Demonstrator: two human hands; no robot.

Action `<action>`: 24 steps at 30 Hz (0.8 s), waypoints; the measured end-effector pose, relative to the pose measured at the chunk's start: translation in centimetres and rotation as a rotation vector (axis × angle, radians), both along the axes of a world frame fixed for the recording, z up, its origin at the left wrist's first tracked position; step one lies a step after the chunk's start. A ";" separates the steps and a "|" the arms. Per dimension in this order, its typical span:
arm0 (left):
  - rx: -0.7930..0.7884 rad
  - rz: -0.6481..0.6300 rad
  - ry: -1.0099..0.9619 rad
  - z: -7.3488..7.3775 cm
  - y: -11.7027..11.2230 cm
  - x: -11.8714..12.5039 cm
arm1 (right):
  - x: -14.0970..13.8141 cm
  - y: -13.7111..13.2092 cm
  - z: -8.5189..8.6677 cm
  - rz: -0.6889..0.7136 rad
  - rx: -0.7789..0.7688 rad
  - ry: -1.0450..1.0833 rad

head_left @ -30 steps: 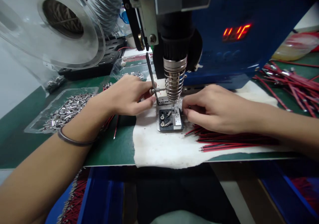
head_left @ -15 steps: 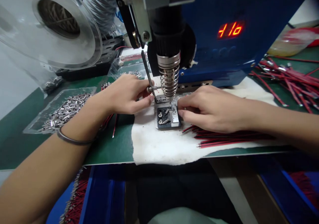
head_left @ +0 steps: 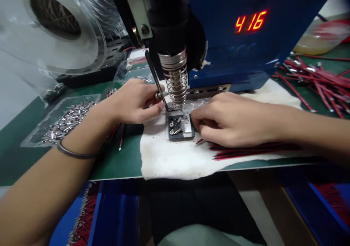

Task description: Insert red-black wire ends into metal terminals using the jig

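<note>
My left hand [head_left: 138,102] is curled with thumb and fingers close together beside a small metal knob at the foot of the soldering machine [head_left: 232,56]. What its fingertips hold, if anything, is hidden. To the right, my right hand [head_left: 229,120] has closed fingers at the edge of a small metal fixture [head_left: 187,125]; its grip is hidden too. Small metal pieces lie on the fixture's dark plate. The spring-wrapped soldering tip [head_left: 176,78] points down just behind the fixture. Red and black wires [head_left: 240,151] lie beneath my right hand and wrist.
A clear tray [head_left: 68,120] of small metal parts stands left, beneath a large clear spool [head_left: 62,23]. More red wires [head_left: 314,78] are heaped at the right. A white cloth [head_left: 169,162] covers the table's front edge. Blue bins [head_left: 115,209] are below.
The view has shifted slightly, moving the machine and fixture left in the picture. My right fingers are tucked in a little more at the fixture. The red display digits now read 416.
</note>
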State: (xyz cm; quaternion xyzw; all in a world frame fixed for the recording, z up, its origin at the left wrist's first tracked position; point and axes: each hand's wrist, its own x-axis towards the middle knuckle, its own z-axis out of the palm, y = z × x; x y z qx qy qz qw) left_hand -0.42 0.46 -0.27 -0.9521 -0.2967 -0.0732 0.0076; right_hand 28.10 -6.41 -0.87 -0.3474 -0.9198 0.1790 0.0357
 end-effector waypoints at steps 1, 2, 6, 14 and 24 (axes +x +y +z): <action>0.000 0.003 0.010 0.0 0.0 0.0 | 0.0 0.0 0.0 0.008 0.010 0.001; -0.001 0.006 0.022 0.0 0.0 0.0 | 0.1 0.0 0.0 0.017 0.025 0.006; -0.020 0.058 0.070 0.4 -0.2 0.2 | 0.3 0.2 -0.3 0.058 0.057 0.017; -0.057 0.067 0.011 0.5 -0.4 1.1 | 0.8 0.7 -0.5 0.105 0.030 0.087; -0.090 0.090 0.000 0.3 0.2 0.6 | 0.8 0.9 -0.6 0.070 0.070 0.032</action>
